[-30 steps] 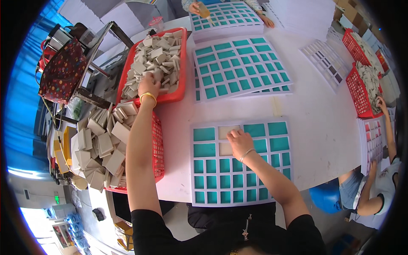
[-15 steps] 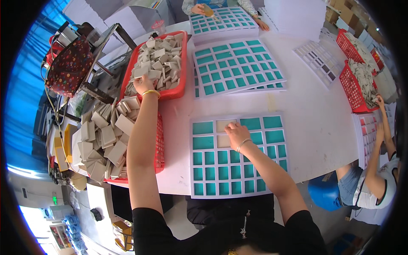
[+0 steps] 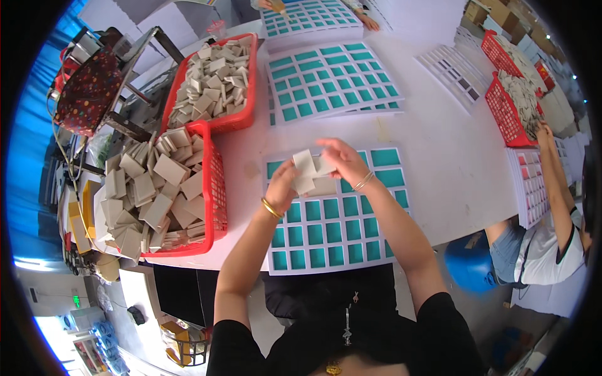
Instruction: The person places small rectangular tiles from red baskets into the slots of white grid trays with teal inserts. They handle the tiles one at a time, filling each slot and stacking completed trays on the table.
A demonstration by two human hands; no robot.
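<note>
While both hands grip beige tiles (image 3: 305,170), left hand (image 3: 283,183) and right hand (image 3: 342,161) hover directly above teal grid sheet (image 3: 332,219) on worktop (image 3: 439,150).

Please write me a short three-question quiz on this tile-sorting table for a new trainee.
1. True or false: both hands hold small beige square tiles above the white grid tray with teal cells.
2. Multiple choice: the red plastic baskets of beige tiles stand on which side of the person? A) left B) right C) behind
3. Fill in: the wrist of the left hand wears a ____ bangle.

Key: 1 true; 2 A; 3 gold.
</note>
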